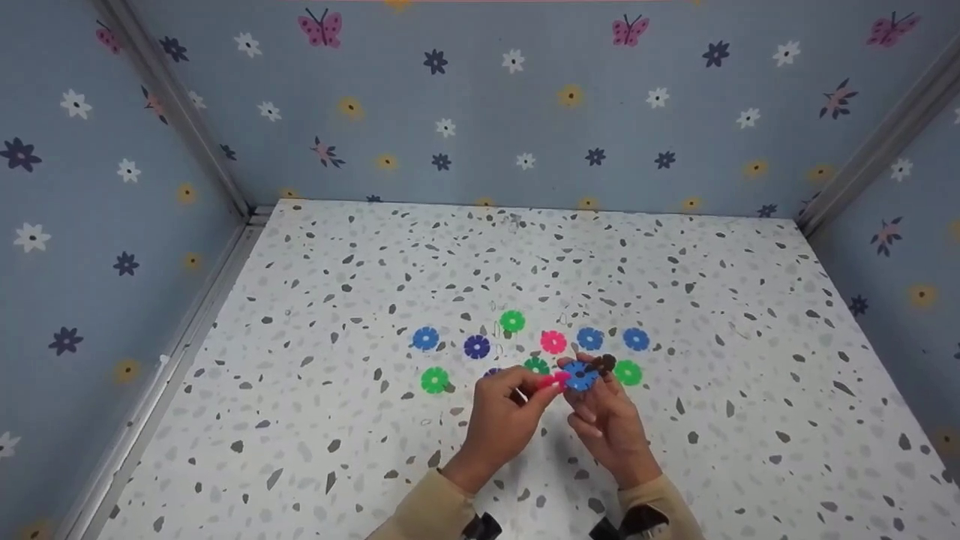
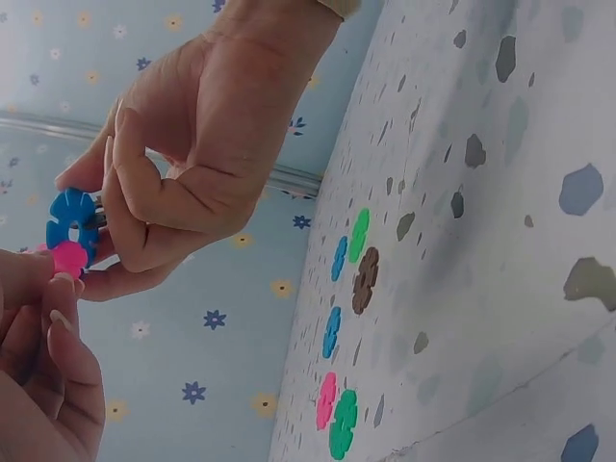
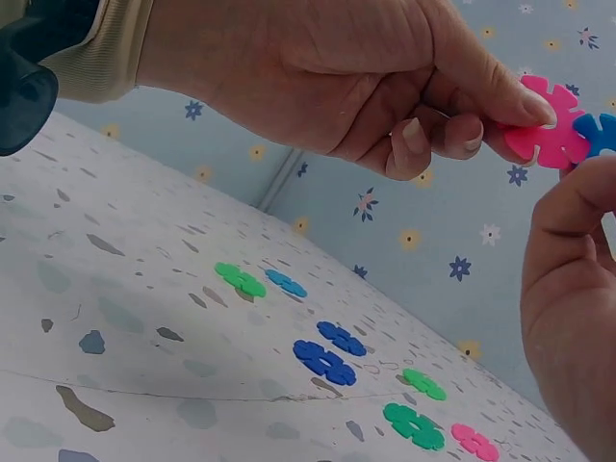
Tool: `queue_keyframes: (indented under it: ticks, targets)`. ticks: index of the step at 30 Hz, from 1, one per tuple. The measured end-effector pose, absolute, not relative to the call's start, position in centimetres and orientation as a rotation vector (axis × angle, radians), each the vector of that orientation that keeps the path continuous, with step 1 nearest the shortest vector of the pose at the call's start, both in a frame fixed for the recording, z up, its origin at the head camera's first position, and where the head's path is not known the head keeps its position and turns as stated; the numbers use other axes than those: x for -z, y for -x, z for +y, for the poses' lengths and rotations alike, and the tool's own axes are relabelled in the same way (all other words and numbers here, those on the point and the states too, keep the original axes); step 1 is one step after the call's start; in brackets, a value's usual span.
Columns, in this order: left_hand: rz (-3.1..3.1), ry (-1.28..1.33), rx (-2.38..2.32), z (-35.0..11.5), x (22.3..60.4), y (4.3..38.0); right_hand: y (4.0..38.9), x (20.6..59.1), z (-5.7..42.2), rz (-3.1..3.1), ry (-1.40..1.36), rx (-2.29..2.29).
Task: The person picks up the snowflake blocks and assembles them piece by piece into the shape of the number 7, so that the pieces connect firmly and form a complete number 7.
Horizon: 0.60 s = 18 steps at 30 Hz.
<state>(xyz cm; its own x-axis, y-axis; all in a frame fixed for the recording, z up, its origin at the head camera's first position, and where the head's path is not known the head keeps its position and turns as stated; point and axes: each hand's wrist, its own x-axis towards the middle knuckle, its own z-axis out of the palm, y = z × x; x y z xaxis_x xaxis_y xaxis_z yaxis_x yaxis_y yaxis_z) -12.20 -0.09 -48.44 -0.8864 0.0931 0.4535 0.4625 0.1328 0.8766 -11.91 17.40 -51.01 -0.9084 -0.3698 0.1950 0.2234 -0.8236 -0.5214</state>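
My left hand (image 1: 501,420) pinches a pink notched flower-shaped disc (image 1: 553,381) between thumb and fingers. Beside it, my right hand (image 1: 613,427) holds a blue notched disc (image 1: 580,376) at its fingertips. The pink disc (image 3: 549,123) meets the blue disc (image 3: 599,133) edge to edge in the right wrist view. In the left wrist view, the blue disc (image 2: 73,229) stands upright above the pink one (image 2: 68,258). Something dark shows behind the blue disc, between it and the right fingers; its kind is unclear.
Loose discs lie on the speckled table (image 1: 337,427) beyond the hands: blue (image 1: 425,338), purple (image 1: 477,346), green (image 1: 512,321), pink (image 1: 553,342) and several more. A brown disc (image 2: 366,281) lies among them. Flower-patterned panels (image 1: 480,97) enclose the back and sides.
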Motion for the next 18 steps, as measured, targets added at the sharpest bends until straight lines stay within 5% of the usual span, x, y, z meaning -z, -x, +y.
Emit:
queue_keyframes:
  ticks: [18]
  targets:
    - [-2.122,0.427,1.92,0.7,46.7,10.6,12.0,51.6,17.2,0.881,0.442,2.665]
